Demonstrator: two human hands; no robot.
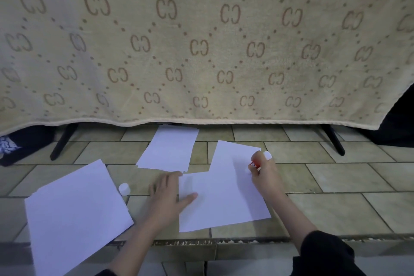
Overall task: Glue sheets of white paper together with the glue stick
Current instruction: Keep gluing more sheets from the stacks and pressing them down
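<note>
Your left hand (170,195) presses flat on the sheet (224,199); your right hand (263,170) grips the glue stick (255,164) at its far corner (cap (124,188) off). Ease that pressure and the paper could skid or crease.

A home floor: stone-look tiles (336,206) (patterned blanket (201,40) draped behind).

Cap (124,188) lies between two sheets (stack (74,215) leftward).

Dim, soft-shadowed — edges bowed, corners dark
</note>
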